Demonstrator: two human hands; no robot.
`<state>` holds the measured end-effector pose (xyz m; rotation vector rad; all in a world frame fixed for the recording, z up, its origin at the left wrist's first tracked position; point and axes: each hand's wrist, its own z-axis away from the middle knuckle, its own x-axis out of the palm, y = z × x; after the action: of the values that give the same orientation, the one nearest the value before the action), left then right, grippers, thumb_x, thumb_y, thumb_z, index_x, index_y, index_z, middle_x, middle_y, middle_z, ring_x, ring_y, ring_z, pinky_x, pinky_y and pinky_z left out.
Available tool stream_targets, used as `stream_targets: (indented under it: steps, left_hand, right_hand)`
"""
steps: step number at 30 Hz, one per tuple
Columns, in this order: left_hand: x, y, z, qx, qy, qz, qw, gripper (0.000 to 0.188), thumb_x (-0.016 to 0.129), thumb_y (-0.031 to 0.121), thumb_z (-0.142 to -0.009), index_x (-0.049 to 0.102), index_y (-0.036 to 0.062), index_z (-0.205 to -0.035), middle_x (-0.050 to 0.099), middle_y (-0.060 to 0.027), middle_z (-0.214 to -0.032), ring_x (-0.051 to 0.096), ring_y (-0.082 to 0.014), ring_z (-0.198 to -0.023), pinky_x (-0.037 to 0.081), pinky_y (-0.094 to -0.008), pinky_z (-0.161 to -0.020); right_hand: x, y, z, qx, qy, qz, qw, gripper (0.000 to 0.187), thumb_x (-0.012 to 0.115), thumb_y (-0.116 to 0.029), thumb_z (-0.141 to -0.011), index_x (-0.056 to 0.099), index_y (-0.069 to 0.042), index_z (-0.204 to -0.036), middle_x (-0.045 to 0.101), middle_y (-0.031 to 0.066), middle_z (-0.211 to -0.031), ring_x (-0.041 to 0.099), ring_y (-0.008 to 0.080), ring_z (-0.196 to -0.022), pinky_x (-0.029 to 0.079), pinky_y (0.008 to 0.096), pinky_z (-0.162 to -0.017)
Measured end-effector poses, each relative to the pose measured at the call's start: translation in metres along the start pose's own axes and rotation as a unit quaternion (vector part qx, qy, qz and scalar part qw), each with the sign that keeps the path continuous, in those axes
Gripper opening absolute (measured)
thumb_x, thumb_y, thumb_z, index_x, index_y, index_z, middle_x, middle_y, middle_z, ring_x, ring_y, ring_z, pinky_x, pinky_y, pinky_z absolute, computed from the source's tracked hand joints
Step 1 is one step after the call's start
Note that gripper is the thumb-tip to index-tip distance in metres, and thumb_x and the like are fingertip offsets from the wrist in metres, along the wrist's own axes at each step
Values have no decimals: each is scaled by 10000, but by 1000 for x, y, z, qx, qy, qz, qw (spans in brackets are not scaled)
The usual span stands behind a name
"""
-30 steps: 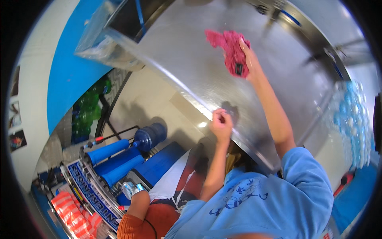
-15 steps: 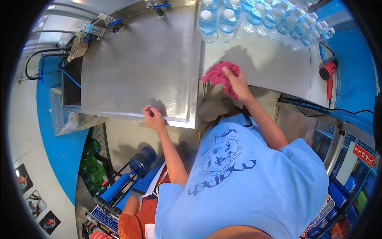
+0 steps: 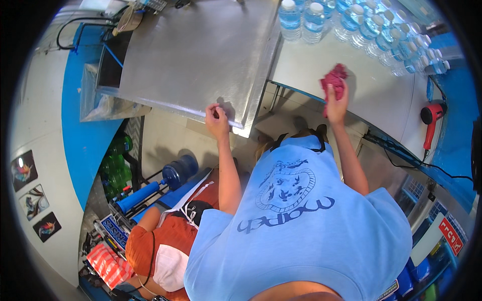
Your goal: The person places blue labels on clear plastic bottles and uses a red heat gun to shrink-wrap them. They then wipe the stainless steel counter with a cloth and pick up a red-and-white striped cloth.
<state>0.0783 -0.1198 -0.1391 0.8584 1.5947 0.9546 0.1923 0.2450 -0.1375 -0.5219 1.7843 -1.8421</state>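
My right hand (image 3: 337,105) grips a crumpled dark pink cloth (image 3: 333,80), which hangs over the front part of the white counter (image 3: 306,62). Part of the cloth droops past the counter's near edge. With fingers loosely curled, my left hand (image 3: 217,123) is at the front edge of the steel worktop (image 3: 186,55), close to its near right corner. Nothing shows between those fingers. I cannot tell whether they touch the metal.
Several clear water bottles (image 3: 314,22) with white caps stand at the back of the white counter. On the right is a red hair dryer (image 3: 432,120) with a black cord. A person in an orange shirt (image 3: 140,248) is at lower left, near a large blue jug (image 3: 178,170).
The cloth in my right hand has moved right along the white counter, away from the gap between the counters. My left hand has come nearer the steel worktop's corner. The view has shifted.
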Motion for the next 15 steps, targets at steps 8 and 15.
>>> stream_targets:
  steps: [8, 15]
  left_hand:
    - [-36, -7, -16, -46, -15, 231, 972, 90, 535, 17, -1026, 590, 5, -1097, 694, -87, -883, 654, -119, -830, 519, -252, -782]
    - [-75, -13, -55, -168, -211, 305, 913, 143, 563, 63, -1041, 607, 2, -1162, 738, -149, -1066, 706, -172, -957, 570, -290, -892]
  right_hand:
    - [185, -48, 30, -164, -161, -5, 973, 525, 706, -188, -975, 473, -4, -1408, 578, 214, -1345, 580, 323, -1261, 474, 394, -1035]
    - [284, -47, -109, -379, -146, 348, 845, 490, 719, -254, -932, 550, -108, -1368, 486, 240, -1490, 474, 434, -1375, 421, 477, -1124]
